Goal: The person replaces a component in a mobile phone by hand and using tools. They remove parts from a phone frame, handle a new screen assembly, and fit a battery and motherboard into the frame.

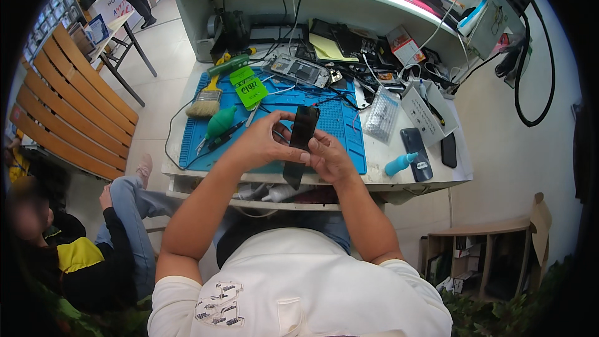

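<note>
Both hands hold a black phone (304, 126) upright and slightly tilted above the front of the blue repair mat (347, 131); whether it is a whole phone or only its screen part, I cannot tell. My left hand (268, 144) grips its left edge, thumb across the lower half. From the other side my right hand (331, 157) pinches it with the thumb near its middle. To the left on the mat lie a green air blower (221, 122), dark tweezers (226, 135) and a wide brush (206, 100). Behind the hands rests an opened phone (301, 70).
A green packet (248, 87) and tangled cables cover the back of the mat. Right of it are bubble wrap (382, 114), a white box (430, 112), a blue bottle (400, 163) and a dark phone (416, 150). A drawer (284, 192) stands open below. Someone sits at left.
</note>
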`<state>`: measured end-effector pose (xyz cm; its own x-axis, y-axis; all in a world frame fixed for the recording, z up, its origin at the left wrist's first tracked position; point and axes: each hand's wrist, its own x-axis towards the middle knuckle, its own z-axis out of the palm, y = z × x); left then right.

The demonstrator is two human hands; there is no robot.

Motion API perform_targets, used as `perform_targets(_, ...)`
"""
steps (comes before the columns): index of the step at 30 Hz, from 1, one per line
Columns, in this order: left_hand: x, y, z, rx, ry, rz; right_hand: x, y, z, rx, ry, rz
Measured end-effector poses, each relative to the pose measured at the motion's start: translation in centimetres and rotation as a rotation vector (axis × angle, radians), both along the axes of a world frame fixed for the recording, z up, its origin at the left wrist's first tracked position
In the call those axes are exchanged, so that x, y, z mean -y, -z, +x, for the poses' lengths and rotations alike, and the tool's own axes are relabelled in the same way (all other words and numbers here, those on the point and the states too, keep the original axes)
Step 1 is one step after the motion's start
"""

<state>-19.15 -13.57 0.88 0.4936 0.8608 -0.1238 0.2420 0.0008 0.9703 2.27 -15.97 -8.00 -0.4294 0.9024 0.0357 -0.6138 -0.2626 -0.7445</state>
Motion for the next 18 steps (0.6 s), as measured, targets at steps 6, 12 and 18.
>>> perform_targets(6,0.25,0.26,0.17,0.029,0.001,0.006,0.32,-0.21,0.02,0.049,0.055,-0.003)
perform_targets(12,0.31,0.24,0.2,0.027,-0.015,-0.001,-0.08,0.08,0.1,0.063,0.045,0.012)
perform_targets(18,0.66,-0.36,0.42,-0.023,-0.027,0.073,-0.05,0.11,-0.02,0.038,0.05,0.039)
